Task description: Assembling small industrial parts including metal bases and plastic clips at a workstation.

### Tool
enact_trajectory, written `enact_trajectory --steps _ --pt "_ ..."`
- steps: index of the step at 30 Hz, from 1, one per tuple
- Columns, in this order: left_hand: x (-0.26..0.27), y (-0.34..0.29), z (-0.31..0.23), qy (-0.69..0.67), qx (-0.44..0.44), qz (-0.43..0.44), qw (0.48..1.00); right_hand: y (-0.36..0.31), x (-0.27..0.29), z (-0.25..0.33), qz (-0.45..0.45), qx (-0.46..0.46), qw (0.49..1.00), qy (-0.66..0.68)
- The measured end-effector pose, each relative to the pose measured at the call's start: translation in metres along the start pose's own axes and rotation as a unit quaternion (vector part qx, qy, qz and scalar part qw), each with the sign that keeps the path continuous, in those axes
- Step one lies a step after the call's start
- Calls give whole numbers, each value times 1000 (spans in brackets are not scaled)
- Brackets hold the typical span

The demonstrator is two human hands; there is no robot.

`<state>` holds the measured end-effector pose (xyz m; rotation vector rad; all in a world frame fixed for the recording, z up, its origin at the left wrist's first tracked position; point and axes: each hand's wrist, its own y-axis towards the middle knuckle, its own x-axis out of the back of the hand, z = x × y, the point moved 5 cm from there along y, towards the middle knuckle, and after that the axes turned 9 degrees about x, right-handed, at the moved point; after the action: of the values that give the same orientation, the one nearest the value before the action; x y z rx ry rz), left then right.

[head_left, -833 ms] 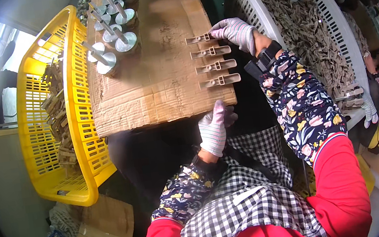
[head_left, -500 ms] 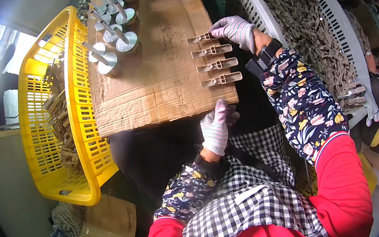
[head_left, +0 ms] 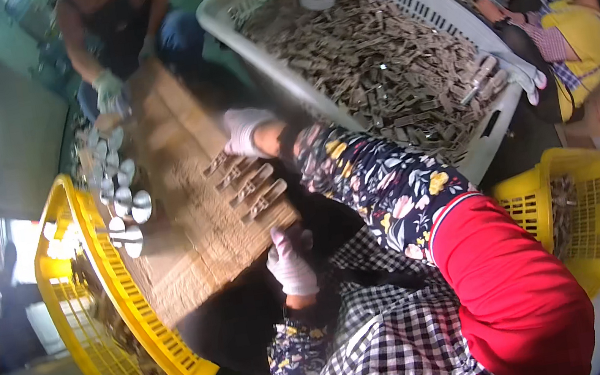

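Observation:
My right hand (head_left: 250, 131), in a striped glove, is at the far end of a short row of brown plastic clips. Its fingertips look closed on the right end of the farthest clip (head_left: 215, 164), though blur softens them. The nearer clips (head_left: 265, 200) lie side by side on a cardboard sheet (head_left: 196, 267). Beside the sheet's near right edge is my left hand (head_left: 292, 265), also gloved, with its thumb raised and its other fingers curled mostly out of sight. What it holds, if anything, is hidden.
Round metal discs with upright rods (head_left: 140, 207) stand along the sheet's left side. Yellow baskets of pieces (head_left: 95, 308) (head_left: 582, 175) are left and right. A white crate (head_left: 288, 105) holds many brown clips. Another person's gloved hand (head_left: 110, 91) is at the far end; more people sit right.
The view has swung toward the right and farther out, bringing in the person opposite and the right yellow basket. My right hand remains at the farthest clip; my left stays near the sheet's edge.

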<state>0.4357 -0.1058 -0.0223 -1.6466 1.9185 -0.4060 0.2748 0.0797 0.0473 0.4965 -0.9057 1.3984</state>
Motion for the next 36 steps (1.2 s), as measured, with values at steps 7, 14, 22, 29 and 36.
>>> enact_trajectory --steps 7,14,22,29,36 --pt "-8 2 2 -15 19 36 999 -37 149 -86 -185 137 971 66" --pt "-2 7 10 -4 31 26 999 -71 71 -260 -77 -78 977 -182" --pt "9 1 6 -25 73 31 997 -52 69 -235 76 -74 907 -408" --pt "2 2 6 -73 93 53 992 -66 147 -95 -191 100 917 335" --pt "-4 -2 3 -108 118 49 986 36 6 -43 10 26 931 363"
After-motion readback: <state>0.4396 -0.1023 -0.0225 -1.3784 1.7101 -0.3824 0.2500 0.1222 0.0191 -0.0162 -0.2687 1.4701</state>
